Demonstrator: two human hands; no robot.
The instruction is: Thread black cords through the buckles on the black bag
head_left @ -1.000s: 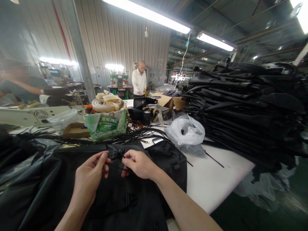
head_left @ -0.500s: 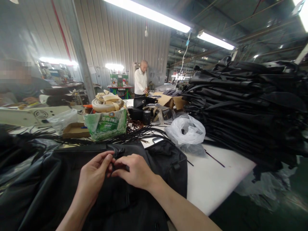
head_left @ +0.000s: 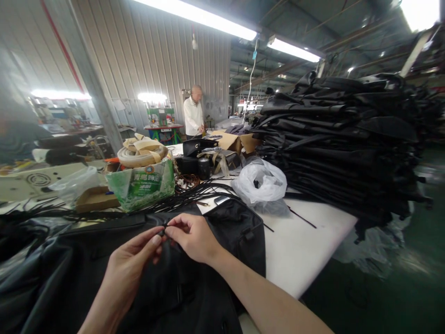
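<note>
A black bag (head_left: pixel 194 283) of smooth, leather-like material lies spread over the table in front of me. Above its far part, my left hand (head_left: pixel 139 253) pinches a small black piece (head_left: pixel 165 223) between thumb and forefinger. My right hand (head_left: pixel 193 236) meets it from the other side, its thumb and fingertips closed on the same piece. Fingers cover most of it, so I cannot tell whether it is a strap end or a buckle. To the right of my hands, a black flap (head_left: pixel 239 227) lies flat.
Black cords (head_left: pixel 194 192) run behind the bag. Beyond them stand a green-printed box (head_left: pixel 146 185) with rolled tape, a shallow cardboard tray (head_left: pixel 93 199) and a clear plastic bag (head_left: pixel 259 183). Stacked black bags (head_left: pixel 333 153) rise at the right. A person (head_left: pixel 193 113) stands farther back.
My fingertips have come closer together around the small black piece, and the right hand has tipped upward. The view has swung slightly right, so the surroundings sit farther left.
</note>
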